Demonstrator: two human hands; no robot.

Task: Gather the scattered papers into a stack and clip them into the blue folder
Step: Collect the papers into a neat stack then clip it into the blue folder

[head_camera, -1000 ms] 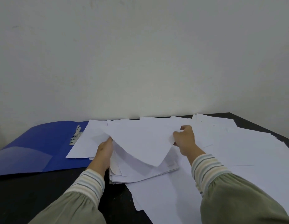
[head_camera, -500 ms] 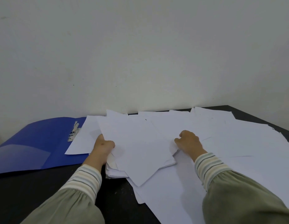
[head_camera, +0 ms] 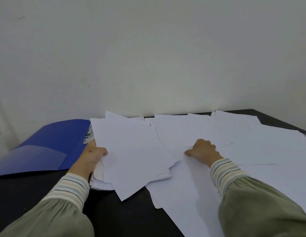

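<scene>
The blue folder (head_camera: 46,147) lies open at the counter's (head_camera: 29,190) left. The left hand (head_camera: 92,156) pinches the gathered stack (head_camera: 131,161) beside it, thumb on top. The right hand (head_camera: 203,150), fingers curled, presses on loose sheets (head_camera: 251,144) spread rightward. Best to slide one sheet onto the stack, then square the edges.

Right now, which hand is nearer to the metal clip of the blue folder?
Left. The left hand grips the paper stack just below the metal clip; the right hand rests on loose sheets far to its right.
</scene>
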